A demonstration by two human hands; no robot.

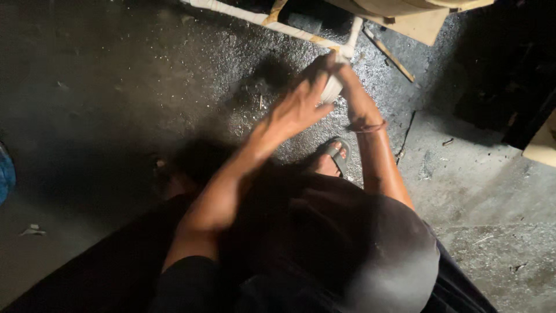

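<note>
The left hand was spread open, fingers extended, palm laid against a white roll. The right hand was clenched around that roll from the far side. The roll sat at the corner of a white-wrapped frame above the concrete floor. A sandalled foot rested below.

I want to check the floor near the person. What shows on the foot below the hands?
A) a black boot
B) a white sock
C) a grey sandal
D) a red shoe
C: the foot wears a grey sandal with bare toes showing, on the dark concrete floor.
</note>
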